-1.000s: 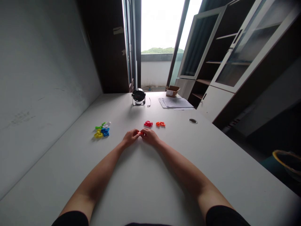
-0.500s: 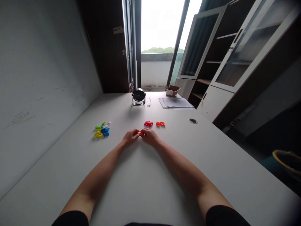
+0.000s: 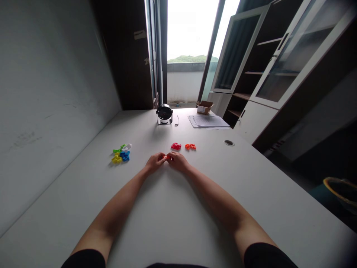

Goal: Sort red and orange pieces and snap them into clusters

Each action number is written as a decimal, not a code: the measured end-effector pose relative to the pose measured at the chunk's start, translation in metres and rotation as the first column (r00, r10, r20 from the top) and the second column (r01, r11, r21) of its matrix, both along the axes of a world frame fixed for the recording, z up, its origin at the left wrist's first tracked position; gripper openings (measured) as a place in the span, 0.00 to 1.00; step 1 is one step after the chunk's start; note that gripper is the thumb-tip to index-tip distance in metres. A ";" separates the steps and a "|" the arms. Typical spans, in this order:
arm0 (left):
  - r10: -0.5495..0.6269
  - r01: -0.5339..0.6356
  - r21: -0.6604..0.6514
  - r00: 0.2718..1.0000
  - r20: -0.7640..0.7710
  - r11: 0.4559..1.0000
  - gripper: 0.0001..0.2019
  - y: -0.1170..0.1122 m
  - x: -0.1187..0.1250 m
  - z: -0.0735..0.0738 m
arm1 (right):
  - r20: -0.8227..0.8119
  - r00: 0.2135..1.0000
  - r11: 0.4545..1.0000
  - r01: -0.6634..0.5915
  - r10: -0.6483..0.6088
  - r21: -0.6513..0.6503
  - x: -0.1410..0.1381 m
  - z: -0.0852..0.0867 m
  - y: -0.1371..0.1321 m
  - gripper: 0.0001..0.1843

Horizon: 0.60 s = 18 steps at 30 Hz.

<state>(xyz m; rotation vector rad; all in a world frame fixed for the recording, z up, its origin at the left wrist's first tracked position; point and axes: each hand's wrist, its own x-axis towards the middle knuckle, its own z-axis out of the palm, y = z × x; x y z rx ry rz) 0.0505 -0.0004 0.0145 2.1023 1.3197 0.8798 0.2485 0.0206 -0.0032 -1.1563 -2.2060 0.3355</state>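
My left hand (image 3: 155, 162) and my right hand (image 3: 177, 161) meet at their fingertips on a small orange-red plastic piece (image 3: 167, 158), most of which is hidden by my fingers. Just beyond my right hand lies a red plastic piece cluster (image 3: 176, 146), with an orange cluster (image 3: 190, 146) beside it. Further left, past my left hand, sits a heap of green, white, yellow and blue plastic pieces (image 3: 121, 154). My forearms rest toward the white table (image 3: 178, 208).
A round black and chrome desk fan (image 3: 164, 114) stands at the far edge, near a stack of papers (image 3: 208, 121) and an open cardboard box (image 3: 204, 108). A cable grommet (image 3: 229, 143) is set in the table. A glass-door cabinet (image 3: 281, 63) stands at right.
The view has tilted slightly, so the scene sits a little higher. My hands stay together on the small piece, with no visible change in grip.
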 end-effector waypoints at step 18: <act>-0.029 0.029 0.044 1.000 0.002 0.999 0.11 0.003 -0.003 -0.006 | -0.004 1.000 1.000 -0.009 0.009 0.021 0.001 -0.005 0.002 0.09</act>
